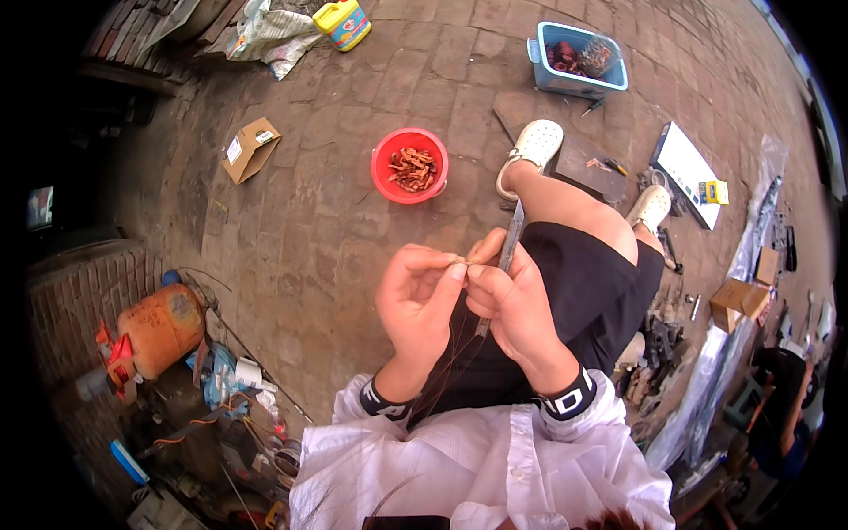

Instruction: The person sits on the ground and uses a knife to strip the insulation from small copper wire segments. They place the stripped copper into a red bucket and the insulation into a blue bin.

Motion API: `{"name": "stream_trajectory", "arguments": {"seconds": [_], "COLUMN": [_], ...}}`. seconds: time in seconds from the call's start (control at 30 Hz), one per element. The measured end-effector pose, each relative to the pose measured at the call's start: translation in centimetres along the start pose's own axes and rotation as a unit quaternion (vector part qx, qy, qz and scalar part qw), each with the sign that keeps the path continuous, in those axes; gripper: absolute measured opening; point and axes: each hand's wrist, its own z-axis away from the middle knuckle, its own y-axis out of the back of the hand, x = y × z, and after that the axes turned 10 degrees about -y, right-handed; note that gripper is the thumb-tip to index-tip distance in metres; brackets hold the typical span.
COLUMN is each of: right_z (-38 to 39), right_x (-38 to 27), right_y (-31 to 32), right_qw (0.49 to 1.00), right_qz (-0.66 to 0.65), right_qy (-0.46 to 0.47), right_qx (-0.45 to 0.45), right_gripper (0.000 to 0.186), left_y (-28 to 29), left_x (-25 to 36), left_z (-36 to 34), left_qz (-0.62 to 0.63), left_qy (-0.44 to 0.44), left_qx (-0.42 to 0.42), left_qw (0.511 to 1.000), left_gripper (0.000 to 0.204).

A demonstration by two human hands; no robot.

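Both my hands meet over my lap, fingertips pinched together. My left hand closes thumb and forefinger on a small tan piece, too small to make out. My right hand pinches the same piece from the other side. A slim grey metal tool also runs through the right hand, its lower end showing below the fingers; its kind is unclear. Thin dark reddish strands hang below the hands. Ahead on the ground, a red bucket holds many reddish-brown strips.
A light blue tub with dark red coils stands far right. An opened cardboard box and yellow jug lie leftward. An orange gas cylinder is at left. Rightward are a white flat box, small cartons and another person.
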Motion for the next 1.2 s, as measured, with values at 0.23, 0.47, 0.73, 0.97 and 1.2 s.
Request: {"name": "stream_trajectory", "arguments": {"seconds": [0.23,0.47,0.73,0.97,1.2], "right_z": [0.1,-0.1,-0.3,-0.9,-0.9], "right_x": [0.2,0.5,1.0,2.1,1.7], "right_y": [-0.5,-0.4,-0.8,-1.1,-0.5], "right_qw": [0.999,1.000,0.951,0.900,0.876], "right_qz": [0.033,0.015,0.261,0.309,0.361], "right_qy": [0.010,-0.002,0.136,0.263,0.269], "right_qx": [0.019,0.006,0.096,0.161,0.170], "right_gripper": [0.006,0.007,0.006,0.009,0.009], "left_y": [0.0,0.3,0.4,0.5,1.3], "left_x": [0.0,-0.2,0.6,0.5,-0.4], "left_z": [0.0,0.1,-0.1,-0.4,-0.1], "left_qz": [-0.017,-0.034,-0.019,-0.080,-0.103], "left_qy": [-0.019,-0.046,-0.009,-0.015,-0.034], "left_qx": [0.000,-0.002,0.019,0.040,0.016], "left_qw": [1.000,0.998,1.000,0.996,0.994], "left_gripper": [0.012,0.012,0.009,0.009,0.009]}}
